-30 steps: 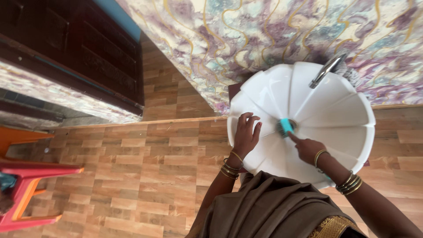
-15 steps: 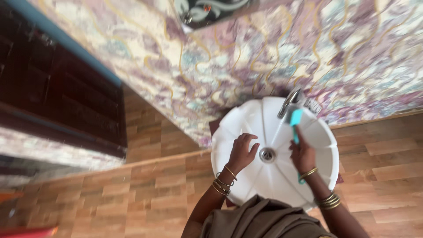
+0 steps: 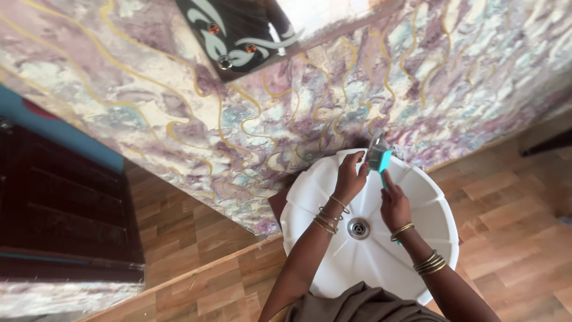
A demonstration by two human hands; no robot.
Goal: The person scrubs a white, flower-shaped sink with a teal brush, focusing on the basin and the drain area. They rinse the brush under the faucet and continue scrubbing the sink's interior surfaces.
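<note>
A white fluted wash basin [image 3: 310, 197] stands against the marbled wall, with a round metal drain [image 3: 358, 228] in its middle. My right hand [image 3: 394, 206] grips a teal-handled brush [image 3: 381, 160] and holds its bristle head up at the metal tap at the basin's back rim. My left hand [image 3: 350, 177] reaches over the basin with its fingertips at the brush head and tap; whether it grips anything I cannot tell. The tap is mostly hidden behind the brush and fingers. Both wrists wear gold bangles.
A purple, white and gold marbled wall [image 3: 179, 119] rises behind the basin. A black patterned mirror frame [image 3: 238, 36] hangs above. A dark wooden door [image 3: 53, 203] stands at the left. Brown wood-look floor tiles [image 3: 506, 203] surround the basin.
Both hands have moved from the bowl up to the tap at the back rim. The brush went from scrubbing the bowl to the tap. The camera has tilted up toward the wall.
</note>
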